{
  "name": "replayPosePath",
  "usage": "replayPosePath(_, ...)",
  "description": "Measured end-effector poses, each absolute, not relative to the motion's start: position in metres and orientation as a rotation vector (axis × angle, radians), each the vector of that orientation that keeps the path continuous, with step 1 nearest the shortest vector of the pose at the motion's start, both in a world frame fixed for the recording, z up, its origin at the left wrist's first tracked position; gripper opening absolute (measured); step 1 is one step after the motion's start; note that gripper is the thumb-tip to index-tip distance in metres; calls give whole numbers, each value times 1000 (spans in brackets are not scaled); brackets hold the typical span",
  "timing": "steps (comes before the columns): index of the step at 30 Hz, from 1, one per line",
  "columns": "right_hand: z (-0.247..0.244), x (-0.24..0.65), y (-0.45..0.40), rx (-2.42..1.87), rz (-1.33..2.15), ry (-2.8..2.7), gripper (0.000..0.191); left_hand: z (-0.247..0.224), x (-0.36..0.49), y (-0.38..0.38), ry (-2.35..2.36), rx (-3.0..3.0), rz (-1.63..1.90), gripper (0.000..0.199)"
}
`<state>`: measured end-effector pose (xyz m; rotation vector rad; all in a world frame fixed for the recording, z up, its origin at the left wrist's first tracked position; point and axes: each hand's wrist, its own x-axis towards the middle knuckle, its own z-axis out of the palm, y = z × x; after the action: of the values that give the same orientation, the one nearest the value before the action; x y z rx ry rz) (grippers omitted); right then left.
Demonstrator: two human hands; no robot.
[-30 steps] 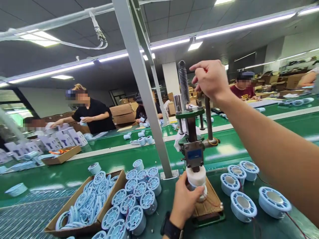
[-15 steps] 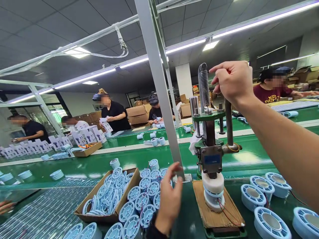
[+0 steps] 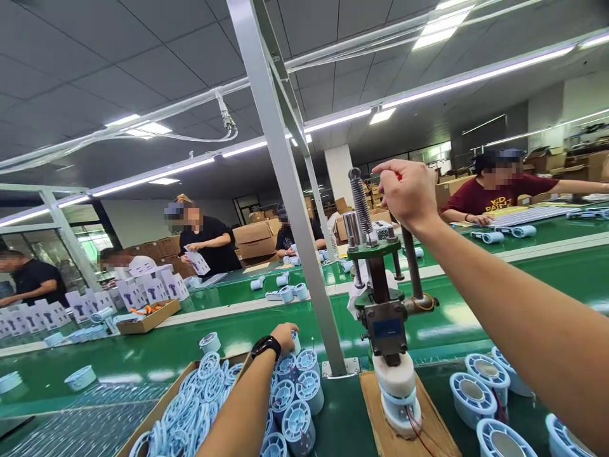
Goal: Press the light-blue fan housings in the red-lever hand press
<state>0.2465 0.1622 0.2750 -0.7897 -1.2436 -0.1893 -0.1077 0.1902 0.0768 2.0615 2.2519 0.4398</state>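
Note:
My right hand [image 3: 406,193] is curled around the top of the press lever [image 3: 413,270], whose grip is mostly hidden in it. Below, the white head [image 3: 394,374] of the hand press [image 3: 387,317] rests on a light blue ring over a round housing [image 3: 399,416] with red and dark wires, which stands on a brown board [image 3: 373,406]. My left hand [image 3: 284,336], with a black watch on the wrist, reaches past a cluster of light blue round housings [image 3: 309,387]. Its fingers bend over one housing [image 3: 295,344] at the far end; the fingertips are partly hidden.
Left of the cluster, a carton [image 3: 157,412] holds many light blue rings [image 3: 197,393]. More housings with metal discs [image 3: 471,393] stand at the right. A metal post [image 3: 304,222] rises behind the cluster. Across the green conveyor [image 3: 228,317], several people sit or stand among boxes and parts.
My left hand has moved from open above the near housings to the far end of the cluster, onto a housing. My right hand stays at the lever; the view has shifted.

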Motion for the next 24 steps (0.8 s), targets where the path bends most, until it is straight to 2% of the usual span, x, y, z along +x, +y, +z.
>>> replayPosePath(5,276,247,162,-763,-235,-1230,32,105,-94,176,2463,2108,864,40)
replayPosePath(8,276,248,163,-757,-239,-1225,31,122,-83,138,2328,2296,961,44)
replayPosePath(11,274,249,164,-772,-208,-1232,30,117,-65,78,2021,2524,726,43)
replayPosePath(16,278,250,171,-810,-155,-1260,31,69,-30,10,1749,2692,-99,45)
replayPosePath(21,281,261,120,-837,-74,-1358,32,36,-22,12,1970,2733,-194,51)
replayPosePath(24,240,271,43,-775,-158,-1459,32,26,-33,20,2005,2786,-183,52)
